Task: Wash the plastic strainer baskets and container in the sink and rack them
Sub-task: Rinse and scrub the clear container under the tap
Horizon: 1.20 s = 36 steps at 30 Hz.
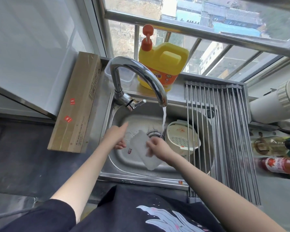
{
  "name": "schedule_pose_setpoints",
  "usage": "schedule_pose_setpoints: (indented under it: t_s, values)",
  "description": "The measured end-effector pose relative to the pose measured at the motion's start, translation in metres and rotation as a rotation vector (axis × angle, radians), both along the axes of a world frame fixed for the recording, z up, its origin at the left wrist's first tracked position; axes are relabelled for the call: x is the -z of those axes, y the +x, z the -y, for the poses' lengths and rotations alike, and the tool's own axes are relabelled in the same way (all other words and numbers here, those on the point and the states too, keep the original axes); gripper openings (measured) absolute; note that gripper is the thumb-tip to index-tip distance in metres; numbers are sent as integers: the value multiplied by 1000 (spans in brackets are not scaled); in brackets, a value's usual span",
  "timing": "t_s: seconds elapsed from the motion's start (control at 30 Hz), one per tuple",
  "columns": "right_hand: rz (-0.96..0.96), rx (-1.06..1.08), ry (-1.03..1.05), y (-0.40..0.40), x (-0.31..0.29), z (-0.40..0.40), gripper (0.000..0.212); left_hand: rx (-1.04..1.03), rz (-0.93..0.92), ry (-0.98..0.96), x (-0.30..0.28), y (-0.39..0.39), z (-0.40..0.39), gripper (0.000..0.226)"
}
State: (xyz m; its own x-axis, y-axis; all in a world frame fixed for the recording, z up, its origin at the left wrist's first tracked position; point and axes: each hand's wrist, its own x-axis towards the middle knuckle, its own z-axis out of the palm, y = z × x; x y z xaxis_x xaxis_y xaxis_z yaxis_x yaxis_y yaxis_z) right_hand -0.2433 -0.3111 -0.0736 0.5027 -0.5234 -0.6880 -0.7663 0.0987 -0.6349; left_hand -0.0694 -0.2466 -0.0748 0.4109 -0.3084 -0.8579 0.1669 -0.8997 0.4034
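Over the steel sink [124,158] I hold a clear, frosted plastic container [141,144], tilted and wet. My right hand [157,146] grips its right side, fingers curled over the rim. At the container's left edge is my left hand [116,137], lower fingers curled against it and index finger stretched out toward the tap. A cream strainer basket [182,139] with reddish stains stands in the sink's right part, half under the rack. Water [164,119] runs from the chrome tap [141,72] and lands by the drain [153,133], just beyond the container.
A roll-up steel rack [228,131] covers the sink's right side. Behind the tap stand a yellow detergent jug [162,64] and another clear tub [124,76]. A cardboard box [75,104] lies to the left, with bottles [278,166] and a white pipe [271,108] on the right.
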Motion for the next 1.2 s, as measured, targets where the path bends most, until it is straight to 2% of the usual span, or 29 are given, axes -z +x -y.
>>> schedule_pose_setpoints:
  t_s: [0.07, 0.13, 0.17, 0.27, 0.37, 0.47, 0.53, 0.6, 0.67, 0.73, 0.8, 0.9, 0.97, 1.03, 1.1, 1.2]
  values:
    - [14, -414, -279, 2, 2, -11, 15, 42, 21, -23, -6, -3, 3, 65]
    - [-4, -695, -617, 2, 7, -19, 7, 61, 22, -25, -9, -3, 5, 66]
    - [21, -759, -769, 0, 9, -21, 6, 62, 23, -30, -8, -2, 6, 64]
    - [123, -829, -1051, -10, 6, -15, 19, 11, -29, -19, -1, 4, 2, 51]
    - [228, -901, -1167, -20, 7, -5, 19, 34, -138, 8, 3, 4, -4, 30]
    - [219, -976, -1056, -26, 7, 6, 8, 67, -231, -29, 2, -1, -4, 16]
    - [95, -914, -953, -28, 5, 11, 28, 48, -234, -72, 5, -7, 0, 22]
    - [-65, -738, -847, -23, -4, 12, 47, 28, -238, -108, 4, -19, 7, 24]
    - [-223, -552, -811, -17, -5, 13, 37, 19, -259, -128, 3, -33, 15, 24]
    - [-398, -454, -712, -11, -4, 17, 63, 24, -317, -140, 1, -45, 20, 24]
    - [-474, -358, -578, -4, -6, 25, 80, 31, -384, -150, -3, -56, 24, 17]
    - [-439, -187, -428, 13, -10, 35, 82, -10, -500, -171, -6, -69, 26, 14]
    - [-270, 30, -278, 29, -20, 37, 80, -69, -553, -165, -4, -75, 26, 14]
    - [-67, 147, -172, 43, -27, 35, 76, -135, -590, -179, -4, -80, 26, 16]
    - [18, 68, -146, 49, -32, 29, 77, -175, -584, -236, -9, -84, 29, 23]
    - [-72, -258, -150, 48, -27, 20, 78, -388, -559, -291, -9, -86, 36, 42]
